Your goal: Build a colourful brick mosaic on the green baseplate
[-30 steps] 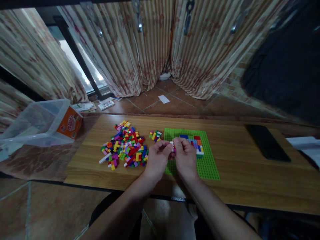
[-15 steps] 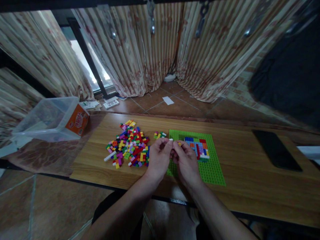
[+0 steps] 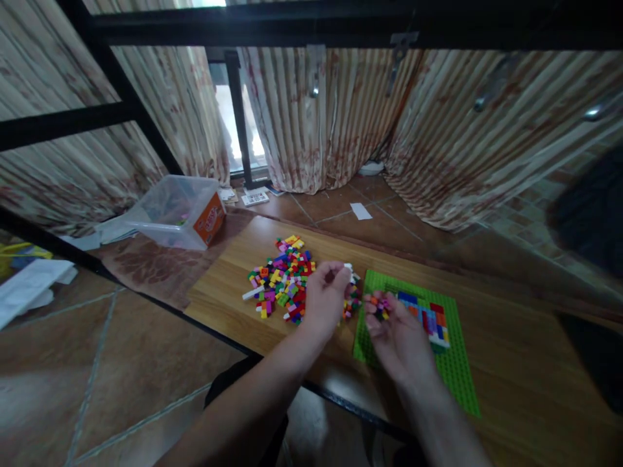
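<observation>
My left hand is closed in a pinch, with a small white toy brick showing at its fingertips. Palm turned up, my right hand curls around several small coloured bricks, pink, orange and yellow among them. Below the right hand lies a green studded baseplate. A flat block of joined bricks in blue, red, orange and white sits on it, partly hidden by my right hand. Left of my left hand spreads a pile of loose bricks; more bricks show behind that hand.
The wooden table carries all of this, with a dark flat object at its right end. A clear plastic box with an orange label stands beyond its left end. Curtains hang behind; black metal bars cross above.
The view has swung left. My hands, together before, are now apart: the left has moved toward the pile, and the right has turned palm up, showing the bricks in it.
</observation>
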Demonstrator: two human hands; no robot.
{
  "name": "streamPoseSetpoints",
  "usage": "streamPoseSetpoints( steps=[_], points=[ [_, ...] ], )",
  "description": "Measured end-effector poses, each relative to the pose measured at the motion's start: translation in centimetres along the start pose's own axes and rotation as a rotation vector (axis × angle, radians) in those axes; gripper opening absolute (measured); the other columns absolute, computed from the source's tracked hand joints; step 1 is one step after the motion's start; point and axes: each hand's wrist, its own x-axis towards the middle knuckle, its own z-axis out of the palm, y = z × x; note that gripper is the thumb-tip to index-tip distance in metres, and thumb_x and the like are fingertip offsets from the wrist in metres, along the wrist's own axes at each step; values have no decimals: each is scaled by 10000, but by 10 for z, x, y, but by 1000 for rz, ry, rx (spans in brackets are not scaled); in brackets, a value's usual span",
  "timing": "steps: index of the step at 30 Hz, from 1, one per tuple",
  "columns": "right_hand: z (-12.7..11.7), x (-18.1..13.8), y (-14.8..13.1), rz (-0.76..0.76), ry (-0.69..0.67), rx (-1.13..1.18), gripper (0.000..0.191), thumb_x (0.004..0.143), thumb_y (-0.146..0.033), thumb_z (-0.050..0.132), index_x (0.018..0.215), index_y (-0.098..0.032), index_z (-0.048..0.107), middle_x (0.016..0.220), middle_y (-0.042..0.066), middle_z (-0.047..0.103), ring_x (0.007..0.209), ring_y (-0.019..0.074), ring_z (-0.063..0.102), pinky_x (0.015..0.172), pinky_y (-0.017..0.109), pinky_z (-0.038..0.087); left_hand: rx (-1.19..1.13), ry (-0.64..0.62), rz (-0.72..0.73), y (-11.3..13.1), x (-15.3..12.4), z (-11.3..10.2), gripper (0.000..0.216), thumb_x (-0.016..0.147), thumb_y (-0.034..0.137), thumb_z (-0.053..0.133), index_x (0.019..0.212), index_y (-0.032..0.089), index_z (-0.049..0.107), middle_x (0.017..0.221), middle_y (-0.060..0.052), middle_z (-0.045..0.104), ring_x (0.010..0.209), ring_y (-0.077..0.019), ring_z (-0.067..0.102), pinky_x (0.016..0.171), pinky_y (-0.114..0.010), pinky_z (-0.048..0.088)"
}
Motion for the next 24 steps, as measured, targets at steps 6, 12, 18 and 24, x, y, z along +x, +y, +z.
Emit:
streamPoseSetpoints(
  steps=[6,12,18,24],
  points=[
    [33,28,24,-131,-149,-342,201,604,-252,798,763,-198,689,738,0,660,667,124,600,580,242,495,-176,214,125,42,37,-45,268,659,316,766,707,150,561,600,58,529,514,-37,485,522,-158,378],
    [53,56,41,-557,-151,-1044,97,739,-163,607,725,-224,681,783,24,648,787,193,601,757,338,471,-213,194,80,51,37,-59,290,655,311,794,696,146,559,572,60,512,498,-34,475,515,-153,370],
    [45,51,48,-763,-254,-1516,238,808,-53,498,796,-196,687,910,81,644,892,212,601,842,343,451,-232,174,47,52,35,-58,286,628,288,808,699,142,573,583,56,527,503,-32,474,509,-151,368],
    [44,45,42,-762,-388,-1480,239,847,-98,487,879,-198,702,991,85,665,970,211,611,915,360,452,-160,137,-7,47,34,-54,257,622,268,794,751,143,610,592,52,561,502,-42,492,498,-163,363]
  ],
)
